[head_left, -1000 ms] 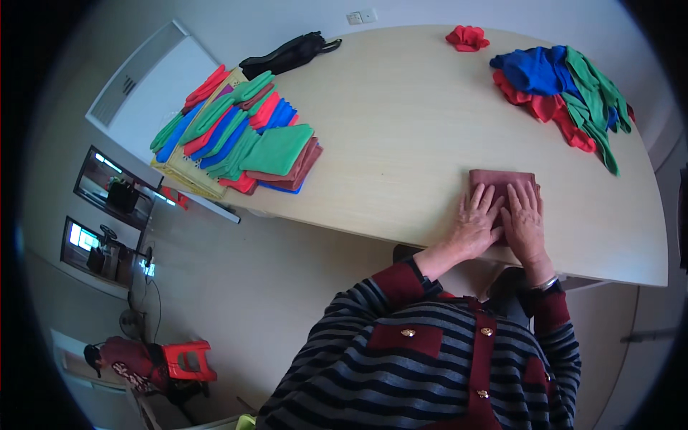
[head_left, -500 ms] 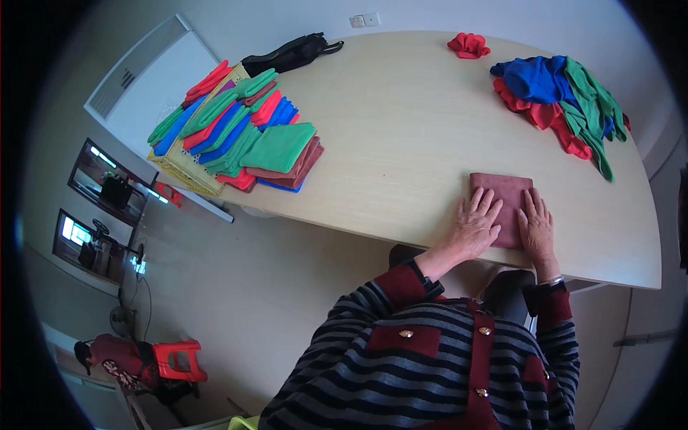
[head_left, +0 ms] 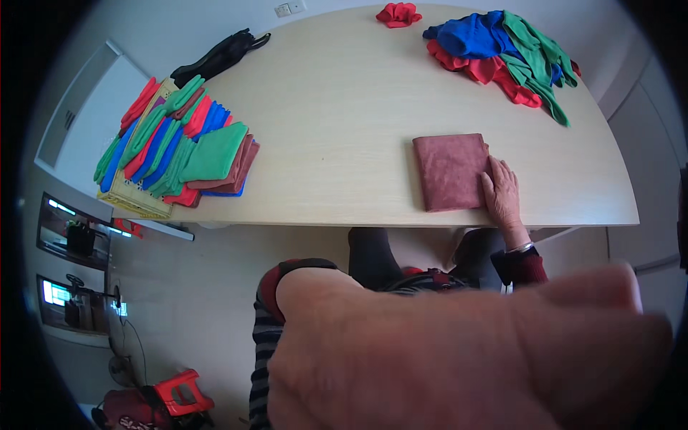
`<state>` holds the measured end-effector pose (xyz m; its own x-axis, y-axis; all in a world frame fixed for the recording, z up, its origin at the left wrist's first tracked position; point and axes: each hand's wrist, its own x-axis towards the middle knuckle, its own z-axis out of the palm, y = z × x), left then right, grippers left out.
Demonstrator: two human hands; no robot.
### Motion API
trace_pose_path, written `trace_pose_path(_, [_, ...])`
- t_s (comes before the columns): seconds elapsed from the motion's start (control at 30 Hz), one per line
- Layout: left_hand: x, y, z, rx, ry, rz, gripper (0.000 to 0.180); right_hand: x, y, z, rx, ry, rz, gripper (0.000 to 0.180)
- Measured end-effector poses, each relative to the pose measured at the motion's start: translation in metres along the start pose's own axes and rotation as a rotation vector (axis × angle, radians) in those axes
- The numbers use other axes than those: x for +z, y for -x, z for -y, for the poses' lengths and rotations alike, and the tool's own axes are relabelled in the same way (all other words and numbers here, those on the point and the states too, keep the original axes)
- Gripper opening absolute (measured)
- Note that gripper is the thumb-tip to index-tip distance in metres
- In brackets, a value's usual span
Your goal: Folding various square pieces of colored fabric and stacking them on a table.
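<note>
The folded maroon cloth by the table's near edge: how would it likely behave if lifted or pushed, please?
The folded maroon cloth looks soft, so it would probably droop and unfold if lifted. It lies flat, so it shouldn't roll. The right hand touches its edge; pushed, it might bunch.

Even, soft light across the pale table [head_left: 344, 107], no hard shadows, no glare. Black fisheye corners, and the table edge bows toward the rim. Up close, the left hand [head_left: 459, 351] fills the lower frame as a big blur; the cloths further off look sharp.
</note>
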<state>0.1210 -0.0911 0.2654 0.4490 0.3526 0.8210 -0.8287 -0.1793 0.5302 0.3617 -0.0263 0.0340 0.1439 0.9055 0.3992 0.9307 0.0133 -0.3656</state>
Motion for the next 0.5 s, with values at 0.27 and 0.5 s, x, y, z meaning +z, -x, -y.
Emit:
trace_pose_path(0.27, [0.01, 0.003, -0.034, -0.076, -0.062, -0.056, 0.035, 0.015, 0.007, -0.019, -0.019, -0.033, 0.013, 0.053])
trace_pose_path(0.5, [0.014, -0.01, -0.045, -0.174, -0.126, -0.104, 0.033, 0.013, 0.002, -0.02, -0.005, -0.029, 0.0, 0.053])
